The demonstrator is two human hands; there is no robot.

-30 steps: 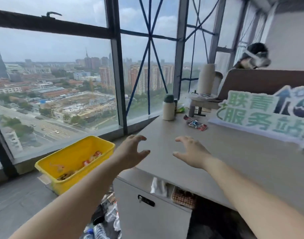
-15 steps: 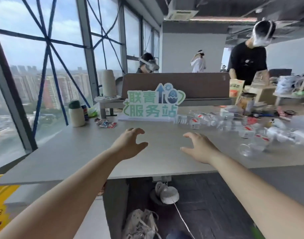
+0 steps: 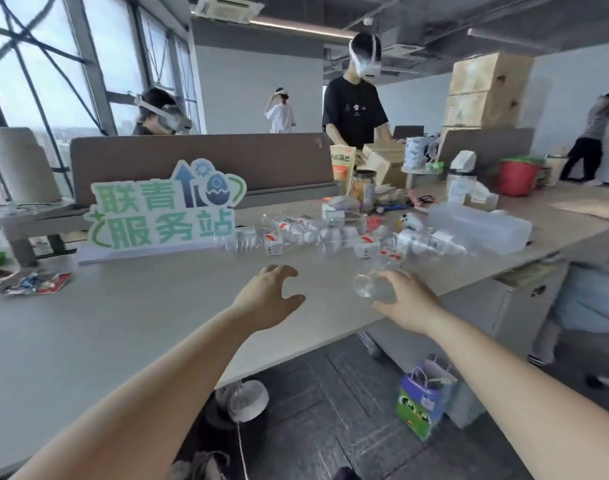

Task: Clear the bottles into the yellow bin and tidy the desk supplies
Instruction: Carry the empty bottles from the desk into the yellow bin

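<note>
Though office busy, cluttered grey desk [image 3: 130, 317]

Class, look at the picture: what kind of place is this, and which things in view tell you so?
Most likely an open-plan office. Long shared desks are split by a grey partition screen, a drawer cabinet sits under the desk, and a ceiling air-conditioning unit hangs above.
</note>
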